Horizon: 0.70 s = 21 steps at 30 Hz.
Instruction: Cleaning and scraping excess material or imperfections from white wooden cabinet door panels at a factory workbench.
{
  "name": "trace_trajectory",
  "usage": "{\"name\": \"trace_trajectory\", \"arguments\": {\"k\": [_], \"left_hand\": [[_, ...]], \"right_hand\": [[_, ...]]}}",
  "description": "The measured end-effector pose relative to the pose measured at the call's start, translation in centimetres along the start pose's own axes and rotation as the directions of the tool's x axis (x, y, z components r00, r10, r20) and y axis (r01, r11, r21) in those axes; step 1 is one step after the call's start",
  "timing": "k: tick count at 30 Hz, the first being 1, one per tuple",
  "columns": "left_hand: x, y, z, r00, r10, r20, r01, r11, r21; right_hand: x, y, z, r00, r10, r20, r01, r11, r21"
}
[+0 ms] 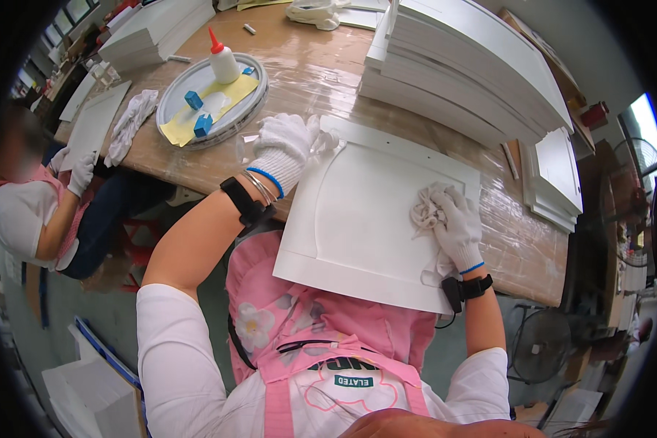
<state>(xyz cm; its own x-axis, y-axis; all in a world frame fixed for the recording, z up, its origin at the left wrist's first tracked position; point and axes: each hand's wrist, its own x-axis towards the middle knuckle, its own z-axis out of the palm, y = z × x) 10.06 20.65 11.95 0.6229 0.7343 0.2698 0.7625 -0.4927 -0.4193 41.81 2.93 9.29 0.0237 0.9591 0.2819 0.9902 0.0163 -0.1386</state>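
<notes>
1. A white panel [358, 219] with a raised frame lies flat on the table [314, 73]; its near edge hangs over the table's edge toward the person's pink apron [321, 343].
2. The right hand [456, 226], in a white knit glove, presses a crumpled white rag [425, 208] onto the panel's right side, just inside the raised frame. Its grip is closed over the rag, fingers bunched on top and palm down.
3. The left hand [288, 142], also gloved, rests on the panel's far left corner, fingers curled over the edge. It seems clamped on the panel to steady it, though the fingertips are hidden.
4. Judging by how things lie, the wiping looks under way: the rag is on the right part, and the panel's surface shows no clear marks that tell wiped areas from unwiped ones, so how much remains cannot be read.
5. Both forearms come in from below, elbows bent, with a dark band on each wrist. The left arm reaches farther forward than the right.
6. Beyond the left hand sits a round tray [171, 98] holding a glue bottle [223, 60] with a red tip and two blue blocks [197, 113].
7. A tall stack of white panels [474, 73] stands at the table's far right.
8. Another person [44, 212] sits at the left, gloved, by a separate panel.
</notes>
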Motion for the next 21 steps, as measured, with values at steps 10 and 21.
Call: {"name": "trace_trajectory", "arguments": {"k": [10, 21], "left_hand": [[-1.2, -0.7, -2.2, 0.974, -0.009, 0.227, 0.015, 1.0, -0.024], [-1.8, -0.9, -3.3, 0.945, -0.1, 0.313, 0.125, 0.99, -0.059]], "right_hand": [[-0.2, 0.3, -0.1, 1.0, 0.005, -0.001, -0.004, 1.0, 0.021], [-0.4, 0.3, 0.0, 1.0, 0.005, -0.021, -0.004, 0.999, 0.045]]}}
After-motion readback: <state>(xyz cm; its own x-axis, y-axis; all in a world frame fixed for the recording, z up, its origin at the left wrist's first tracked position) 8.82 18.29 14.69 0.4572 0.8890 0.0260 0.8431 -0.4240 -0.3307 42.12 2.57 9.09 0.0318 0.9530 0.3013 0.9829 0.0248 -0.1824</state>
